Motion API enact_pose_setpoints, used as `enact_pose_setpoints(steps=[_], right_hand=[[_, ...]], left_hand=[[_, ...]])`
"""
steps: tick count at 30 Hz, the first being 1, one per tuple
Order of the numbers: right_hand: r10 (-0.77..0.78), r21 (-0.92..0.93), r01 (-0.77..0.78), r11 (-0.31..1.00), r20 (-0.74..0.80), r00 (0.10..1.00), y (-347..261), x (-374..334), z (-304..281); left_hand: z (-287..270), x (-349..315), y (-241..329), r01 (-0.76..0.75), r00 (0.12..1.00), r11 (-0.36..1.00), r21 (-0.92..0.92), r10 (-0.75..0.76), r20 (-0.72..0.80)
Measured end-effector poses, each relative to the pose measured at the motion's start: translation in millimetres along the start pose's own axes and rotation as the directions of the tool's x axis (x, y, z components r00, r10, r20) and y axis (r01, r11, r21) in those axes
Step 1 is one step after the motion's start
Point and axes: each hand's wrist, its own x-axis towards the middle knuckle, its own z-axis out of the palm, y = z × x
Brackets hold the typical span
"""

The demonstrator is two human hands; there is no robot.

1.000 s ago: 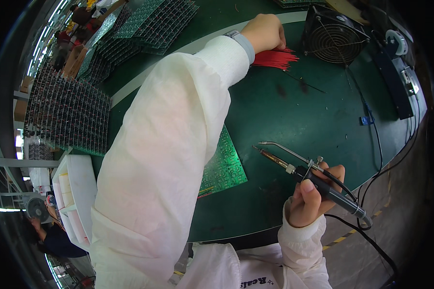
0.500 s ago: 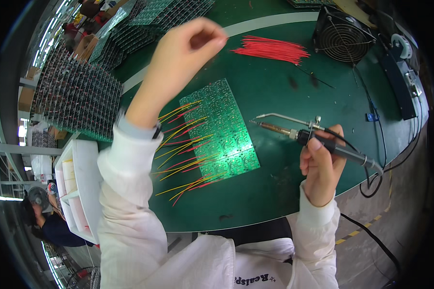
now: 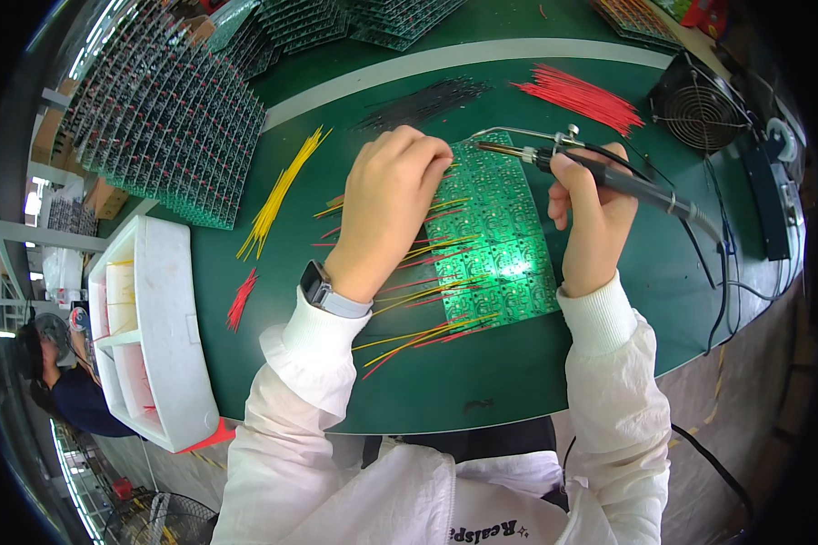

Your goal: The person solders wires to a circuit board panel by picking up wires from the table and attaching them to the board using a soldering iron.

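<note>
My right hand (image 3: 600, 204) is closed around a soldering iron (image 3: 600, 173) with a thin metal feed tube along its top. Its tip is over the far edge of a green circuit board (image 3: 495, 241), close to my left fingertips. My left hand (image 3: 391, 200) is closed in a pinch at the board's far left corner; whatever lies between the fingers is too small to make out. Yellow and red wires (image 3: 418, 295) stick out from the board's left side in several groups. My left hand and wrist cover part of them.
Loose yellow wires (image 3: 282, 195), short red wires (image 3: 242, 298), black wires (image 3: 427, 100) and red wires (image 3: 582, 95) lie around the board. A white foam box (image 3: 168, 336) is at left, stacked circuit boards (image 3: 164, 118) beyond it. A black fan (image 3: 700, 104) stands far right, near cables.
My left hand has come down from above the table to the board's far left corner. The soldering iron has moved to the board's far edge. The view has shifted, showing more wires.
</note>
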Motion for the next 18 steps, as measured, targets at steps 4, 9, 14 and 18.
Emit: enact_pose_setpoints(steps=[4, 9, 14, 18], right_hand=[[-0.067, -0.025, 0.067, 0.997, -0.026, 0.997, 10.5, -5.2, 4.3], [-0.053, -0.104, 0.046, 0.994, -0.069, 0.996, 14.6, -3.9, 3.1], [-0.064, -0.130, 0.055, 0.990, -0.068, 0.996, 18.4, -2.0, 2.0], [-0.073, -0.127, 0.067, 0.990, -0.040, 0.997, 18.6, -1.7, 3.3]], left_hand=[[1.6, -2.8, -3.6, 0.005, 0.999, 1.000, 0.016, -0.004, -0.038], [6.6, -4.9, -8.4, 0.018, 0.998, 1.000, -0.009, -0.018, -0.052], [12.4, -6.6, -9.7, 0.012, 0.997, 0.999, -0.036, -0.015, -0.080], [12.2, -7.0, -9.1, 0.010, 0.998, 1.000, -0.017, -0.012, -0.069]])
